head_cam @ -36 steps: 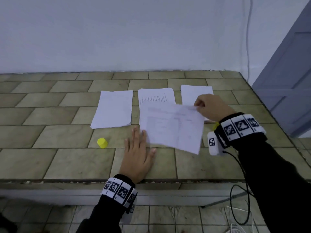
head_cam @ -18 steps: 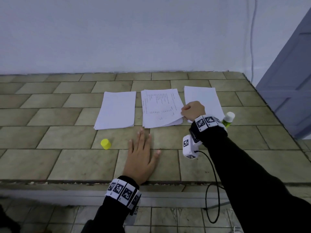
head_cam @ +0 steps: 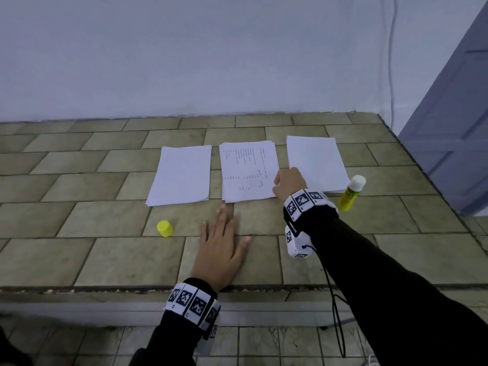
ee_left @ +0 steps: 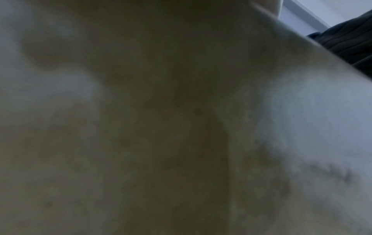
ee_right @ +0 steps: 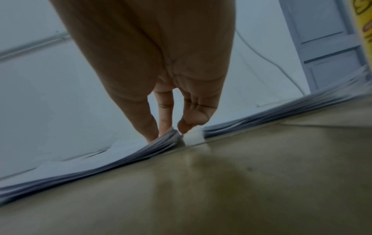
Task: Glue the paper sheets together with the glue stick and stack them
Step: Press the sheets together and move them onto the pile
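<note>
The right hand (head_cam: pixel 289 184) rests at the near right corner of the middle stack of paper (head_cam: pixel 248 171), its fingers (ee_right: pixel 165 117) and thumb pinching the top sheets at that corner. The stack runs lengthwise away from this grip, toward the wall. Just right of the grip lies a blank stack (head_cam: pixel 315 162), and beyond that, near the wrist, stands the uncapped glue stick (head_cam: pixel 351 192). The right hand looks far nearer the glue than the left hand (head_cam: pixel 220 249), which lies flat and spread on the counter (head_cam: pixel 105 260), near its front edge, with the yellow cap (head_cam: pixel 164 228) and another blank stack (head_cam: pixel 182 175) off to its left.
</note>
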Tool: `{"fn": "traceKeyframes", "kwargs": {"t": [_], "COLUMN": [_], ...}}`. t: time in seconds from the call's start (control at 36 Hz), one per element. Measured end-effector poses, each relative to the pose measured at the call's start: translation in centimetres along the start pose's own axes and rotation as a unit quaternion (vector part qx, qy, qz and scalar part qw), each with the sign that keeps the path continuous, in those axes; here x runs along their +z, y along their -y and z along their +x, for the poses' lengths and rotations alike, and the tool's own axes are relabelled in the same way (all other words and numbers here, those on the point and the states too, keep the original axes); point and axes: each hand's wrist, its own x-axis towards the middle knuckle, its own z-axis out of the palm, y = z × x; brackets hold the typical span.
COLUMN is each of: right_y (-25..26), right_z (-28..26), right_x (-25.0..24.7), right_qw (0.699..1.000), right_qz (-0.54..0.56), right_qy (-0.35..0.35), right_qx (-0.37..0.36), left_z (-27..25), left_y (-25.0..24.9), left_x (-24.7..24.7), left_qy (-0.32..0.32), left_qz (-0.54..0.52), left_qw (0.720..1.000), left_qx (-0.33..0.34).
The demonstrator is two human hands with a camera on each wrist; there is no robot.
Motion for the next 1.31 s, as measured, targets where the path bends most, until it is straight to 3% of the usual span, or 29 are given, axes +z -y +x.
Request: {"fn": "traceKeyframes", "kwargs": {"t": [0.08, 0.19, 0.36, 0.44, 0.5, 0.58, 0.69, 0.92, 1.31], "right_y": [-0.4, -1.0, -2.8, -4.4, -5.8, -8.0, -9.8, -10.9, -11.3], "right_z": [-0.7, -2.2, -6.3, -7.6, -8.0, -7.8, -7.4, -7.1, -6.6], "right_x": [0.0, -1.0, -4.0, -5.2, -5.6, -5.6, -5.2, -3.6, -2.2], "right_qw": [1.000, 0.992, 0.924, 0.894, 0.889, 0.893, 0.896, 0.896, 0.928], "right_qz": [0.000, 0.076, 0.168, 0.137, 0.144, 0.199, 0.298, 0.350, 0.290], "right_qy": [-0.013, -0.080, -0.280, -0.383, -0.409, -0.396, -0.327, -0.248, -0.201], "right_qx": [-0.012, -0.065, -0.198, -0.188, -0.146, -0.083, 0.020, 0.116, 0.122], "left_z": [-0.1, -0.1, -0.1, 0.3, 0.9, 2.3, 5.7, 11.7, 11.5], "left_y": [0.1, 0.3, 0.1, -0.3, -0.8, -0.8, 1.3, 7.4, 7.4], "left_x": [0.0, 0.0, -1.2, -3.5, -5.7, -9.2, -11.7, -9.8, -7.7], "left_qy": [-0.007, -0.015, 0.013, 0.000, -0.020, -0.032, 0.024, 0.111, 0.132], "left_qz": [-0.011, -0.035, -0.058, -0.079, -0.084, -0.108, -0.054, 0.119, 0.164], "left_qw": [1.000, 0.999, 0.998, 0.996, 0.996, 0.994, 0.992, 0.956, 0.941], "left_qx": [0.002, 0.007, 0.014, 0.027, 0.027, -0.007, -0.111, -0.243, -0.265]}}
